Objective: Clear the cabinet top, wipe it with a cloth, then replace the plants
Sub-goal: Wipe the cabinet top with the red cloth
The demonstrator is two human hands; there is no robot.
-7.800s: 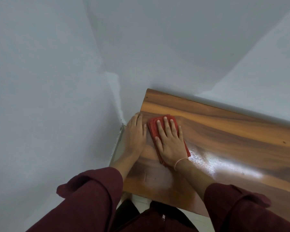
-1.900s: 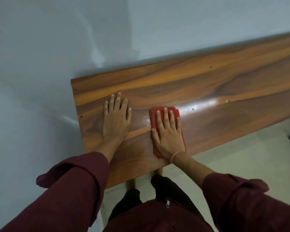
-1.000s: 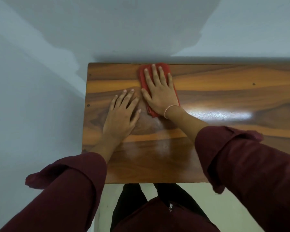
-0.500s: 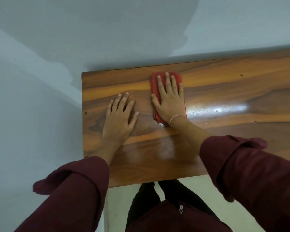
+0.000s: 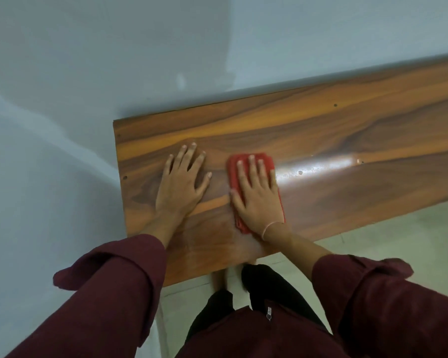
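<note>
Wiping surface: cabinet top (image 5: 321,130), a glossy wood-grain board, long and rectangular, with a bright sheen patch; its long axis runs left to right along the wall (image 5: 140,60).
Fabric: red cloth (image 5: 233,174), soft, folded into a rectangle, flat on the top near its left end; its long axis runs from the front edge toward the wall.
Pressing hand: right hand (image 5: 256,200) lies flat on the red cloth, fingers straight, slightly spread, pointing wallward.
Resting hand: left hand (image 5: 181,187) lies flat on bare wood just beside the red cloth, fingers spread.
Clothing: maroon sleeves (image 5: 109,293), cuffs turned back.
</note>
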